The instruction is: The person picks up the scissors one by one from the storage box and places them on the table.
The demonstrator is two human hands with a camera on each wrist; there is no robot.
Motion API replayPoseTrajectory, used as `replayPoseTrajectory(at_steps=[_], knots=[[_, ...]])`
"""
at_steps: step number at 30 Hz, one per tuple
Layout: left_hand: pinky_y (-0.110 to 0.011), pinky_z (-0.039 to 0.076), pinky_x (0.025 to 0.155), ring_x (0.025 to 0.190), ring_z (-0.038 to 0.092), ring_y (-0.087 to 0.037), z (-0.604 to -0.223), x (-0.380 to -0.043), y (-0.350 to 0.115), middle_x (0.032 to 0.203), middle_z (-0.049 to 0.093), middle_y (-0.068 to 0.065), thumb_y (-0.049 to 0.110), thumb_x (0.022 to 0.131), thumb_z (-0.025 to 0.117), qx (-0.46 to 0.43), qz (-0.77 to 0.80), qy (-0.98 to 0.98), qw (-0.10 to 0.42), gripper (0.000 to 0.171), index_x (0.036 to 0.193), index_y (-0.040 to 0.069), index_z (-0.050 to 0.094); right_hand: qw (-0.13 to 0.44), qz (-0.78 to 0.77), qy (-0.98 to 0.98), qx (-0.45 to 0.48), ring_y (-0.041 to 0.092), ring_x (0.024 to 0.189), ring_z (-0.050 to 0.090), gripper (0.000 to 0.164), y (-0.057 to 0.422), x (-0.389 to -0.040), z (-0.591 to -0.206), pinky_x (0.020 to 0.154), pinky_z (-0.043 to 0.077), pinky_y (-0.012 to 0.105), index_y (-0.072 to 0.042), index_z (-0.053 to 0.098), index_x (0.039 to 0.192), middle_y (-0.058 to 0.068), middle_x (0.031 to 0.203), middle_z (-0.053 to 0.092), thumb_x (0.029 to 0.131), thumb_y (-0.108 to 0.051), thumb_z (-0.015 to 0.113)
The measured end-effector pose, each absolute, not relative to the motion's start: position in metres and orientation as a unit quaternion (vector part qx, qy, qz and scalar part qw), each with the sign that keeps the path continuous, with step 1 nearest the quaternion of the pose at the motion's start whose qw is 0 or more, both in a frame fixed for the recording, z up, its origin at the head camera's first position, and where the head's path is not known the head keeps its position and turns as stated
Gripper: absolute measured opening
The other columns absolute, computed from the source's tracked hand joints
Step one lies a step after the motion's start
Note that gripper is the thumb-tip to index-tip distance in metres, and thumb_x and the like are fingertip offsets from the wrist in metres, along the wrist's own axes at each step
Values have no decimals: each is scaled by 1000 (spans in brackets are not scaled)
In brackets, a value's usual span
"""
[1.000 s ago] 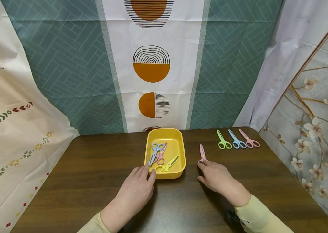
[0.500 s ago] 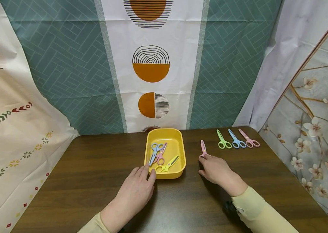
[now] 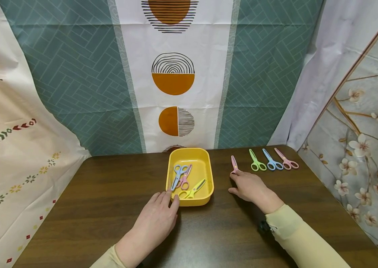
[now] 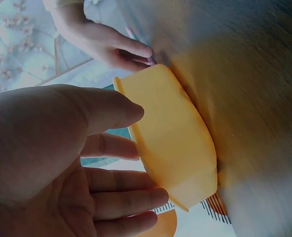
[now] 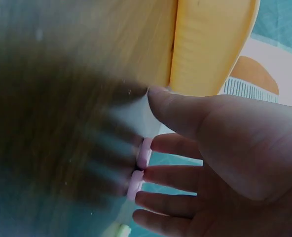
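My left hand (image 3: 158, 220) rests at the near left corner of a yellow tray (image 3: 211, 175). In the left wrist view its thumb lies along the tray's outer wall (image 4: 170, 118), fingers fairly straight at the rim. Inside the tray lie blue scissors (image 3: 176, 178), pink scissors (image 3: 184, 181) and yellow-green scissors (image 3: 193, 190). Right of the tray, my right hand (image 3: 251, 188) presses its fingertips on the handles of another pair of pink scissors (image 3: 234, 163), flat on the table, blades pointing away. The right wrist view shows its straight fingers at the pink handle loops (image 5: 144, 154).
Green scissors (image 3: 257, 162), blue scissors (image 3: 272, 162) and pink scissors (image 3: 286, 160) lie in a row at the back right of the dark wooden table (image 3: 115, 186). A patterned curtain (image 3: 175, 89) hangs behind the table's far edge.
My right hand has slid the pink scissors away from me across the table, toward the level of the row at the back right. The left hand and the tray have stayed in place.
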State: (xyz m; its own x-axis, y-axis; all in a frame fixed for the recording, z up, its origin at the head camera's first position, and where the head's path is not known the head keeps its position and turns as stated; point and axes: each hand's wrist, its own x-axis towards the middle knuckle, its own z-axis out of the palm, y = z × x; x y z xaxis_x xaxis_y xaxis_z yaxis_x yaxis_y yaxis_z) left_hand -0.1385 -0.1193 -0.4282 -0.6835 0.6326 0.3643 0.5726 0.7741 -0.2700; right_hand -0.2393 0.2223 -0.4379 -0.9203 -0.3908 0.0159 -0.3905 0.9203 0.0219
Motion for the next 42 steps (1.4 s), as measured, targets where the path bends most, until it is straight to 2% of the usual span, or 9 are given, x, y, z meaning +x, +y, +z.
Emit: replayPoseTrajectory(at_steps=[11,20,31,42], knots=[[-48,57,106,112,76,-36,-426,-138,-118,129,73,-26,31,91,90,-325,72,-918,215,51,130,3,73,17,-6,-977,211,44,124,71,61,236,-262,-448,101,58,60,0,67,139,25,145,67,103,-49,76],[-48,59,103,108,76,-36,-427,-138,-117,125,74,-25,28,88,91,-331,71,-913,229,50,127,2,73,-22,-1,-982,188,46,124,71,58,236,-265,-435,101,58,60,-1,67,142,28,149,64,104,-44,76],[-48,57,108,113,76,-36,-425,-136,-117,128,73,-25,30,91,89,-324,76,-918,216,51,130,3,73,-17,-3,-981,191,48,127,68,58,243,-270,-436,105,56,61,2,65,144,30,152,61,105,-39,75],[-51,56,106,110,74,-39,-421,-131,-120,126,73,-26,33,87,92,-308,82,-925,206,54,127,2,73,-8,-6,-982,189,48,135,64,58,250,-273,-438,110,52,60,2,65,145,30,154,60,105,-39,75]])
